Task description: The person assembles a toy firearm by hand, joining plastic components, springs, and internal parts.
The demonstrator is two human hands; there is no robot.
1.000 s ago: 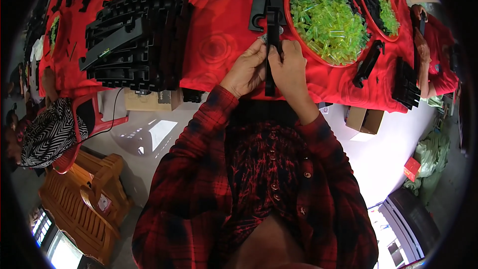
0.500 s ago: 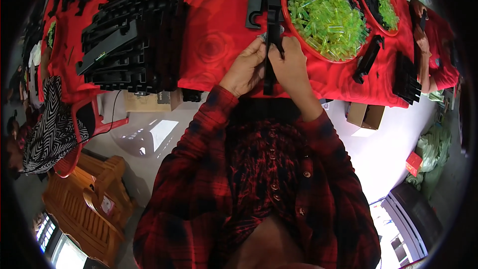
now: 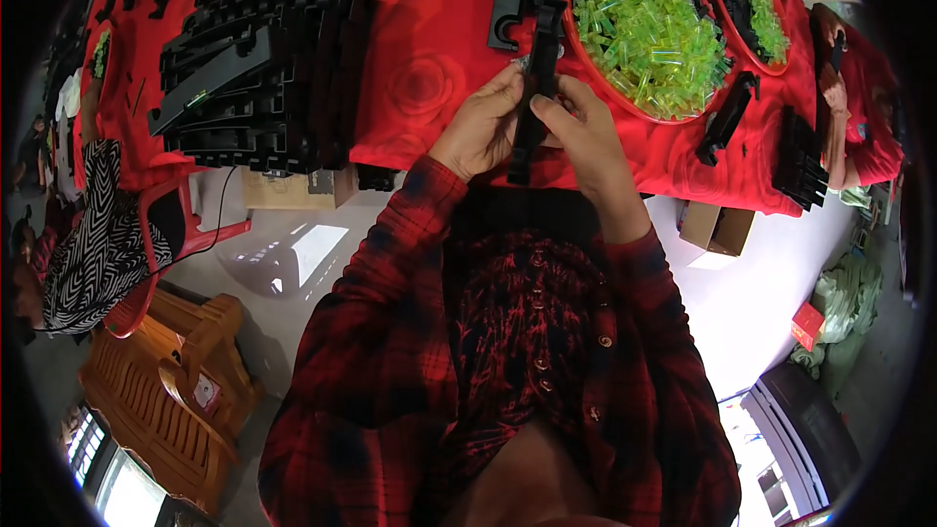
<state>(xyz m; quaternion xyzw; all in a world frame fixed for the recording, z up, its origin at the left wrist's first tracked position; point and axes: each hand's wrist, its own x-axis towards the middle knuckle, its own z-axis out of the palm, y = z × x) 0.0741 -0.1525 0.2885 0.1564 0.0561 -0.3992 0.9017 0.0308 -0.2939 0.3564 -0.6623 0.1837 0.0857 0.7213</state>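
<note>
Near the table's front edge I hold a long, narrow black plastic piece point(image 3: 545, 44), its far end pointing away from me. My left hand point(image 3: 478, 129) is closed around its left side, with the fingertips partly hidden behind it. My right hand point(image 3: 588, 137) grips it from the right, thumb lying on the piece. Whether a smaller part sits between the right fingers cannot be seen. Just beyond lie more long black plastic pieces point(image 3: 509, 2). Close to my right hand stands a red basin point(image 3: 569, 24) full of short yellow-green clear plastic pieces point(image 3: 644, 39).
A tall stack of black plastic pieces point(image 3: 283, 78) lies on the red tablecloth point(image 3: 415, 88) to the left. A second red basin point(image 3: 720, 15) and loose black pieces point(image 3: 727, 122) are on the right. At the far right another person's hand point(image 3: 835, 88) works. An open cardboard box point(image 3: 717, 227) sits below.
The black piece has tilted, its near end swinging slightly left. My right hand has turned and opened out a little, its thumb now lying along the piece. My left hand has barely moved.
</note>
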